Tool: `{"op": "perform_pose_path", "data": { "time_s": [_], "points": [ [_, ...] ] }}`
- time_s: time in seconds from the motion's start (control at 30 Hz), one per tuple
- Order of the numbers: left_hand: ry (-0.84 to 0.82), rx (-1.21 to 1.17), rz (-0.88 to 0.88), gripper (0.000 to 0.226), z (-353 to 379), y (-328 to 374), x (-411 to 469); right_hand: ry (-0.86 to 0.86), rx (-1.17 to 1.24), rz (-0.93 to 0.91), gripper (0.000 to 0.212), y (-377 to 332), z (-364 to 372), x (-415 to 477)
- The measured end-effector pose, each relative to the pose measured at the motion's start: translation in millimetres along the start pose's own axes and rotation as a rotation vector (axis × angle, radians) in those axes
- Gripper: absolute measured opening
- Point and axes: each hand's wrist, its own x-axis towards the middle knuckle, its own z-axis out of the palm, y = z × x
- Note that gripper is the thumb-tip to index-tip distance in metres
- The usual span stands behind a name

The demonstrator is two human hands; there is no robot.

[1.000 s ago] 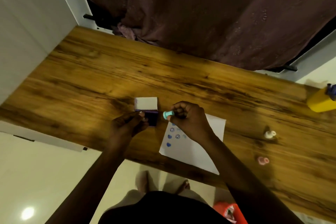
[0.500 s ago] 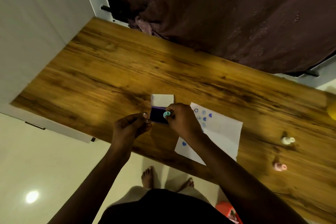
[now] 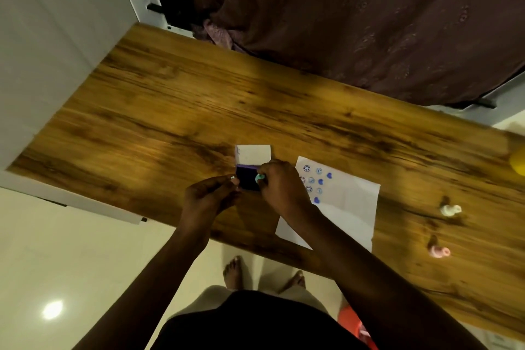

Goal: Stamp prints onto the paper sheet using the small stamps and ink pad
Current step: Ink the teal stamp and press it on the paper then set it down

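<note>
A small open ink pad [image 3: 246,179], dark purple with a white lid flipped up behind it, sits near the middle of the wooden table [image 3: 170,111]. My left hand [image 3: 208,197] pinches the pad's left edge. My right hand [image 3: 279,189] holds a small teal stamp [image 3: 259,178] and presses it down on the pad's right side. To the right lies the white paper sheet [image 3: 349,207] with several blue prints near its top left corner; my right wrist covers part of it.
Two more small stamps stand on the table at the right: a white stamp [image 3: 450,210] and a pink stamp [image 3: 439,250]. A yellow object [image 3: 518,162] shows at the right edge. A dark curtain [image 3: 341,14] hangs behind the table. My bare feet are below the front edge.
My right hand moved left from over the paper and brought the teal stamp down onto the ink pad. The prints on the sheet are now uncovered. My left hand stayed at the pad.
</note>
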Motion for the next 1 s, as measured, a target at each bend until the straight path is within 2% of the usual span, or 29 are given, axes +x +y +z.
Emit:
{"op": "perform_pose_path", "data": {
  "time_s": [0.23, 0.4, 0.5, 0.6, 0.73, 0.83, 1.0],
  "points": [
    [-0.033, 0.005, 0.026, 0.025, 11, 9, -1, 0.016, 0.007, 0.026, 0.031, 1, 0, 2],
    [-0.053, -0.025, 0.035, 0.035, 15, 13, -2, 0.005, 0.081, 0.037, 0.021, 2, -16, 5],
    [-0.061, -0.027, 0.021, 0.036, 19, 12, -4, 0.055, 0.235, 0.067, 0.023, 6, -37, 4],
    [-0.101, -0.035, 0.008, 0.033, 27, 13, -7, 0.044, 0.506, 0.135, 0.026, 11, -60, -9],
    [-0.172, -0.047, 0.012, 0.044, 43, 17, -11, 0.032, 0.857, 0.202, 0.025, 18, -78, -36],
    [-0.215, -0.036, -0.005, 0.043, 56, 18, -13, 0.017, 0.944, 0.208, 0.025, 24, -86, -52],
    [-0.241, -0.008, 0.005, 0.024, 78, 18, -15, 0.059, 0.973, 0.203, 0.025, 37, -92, -69]
  ]
}}
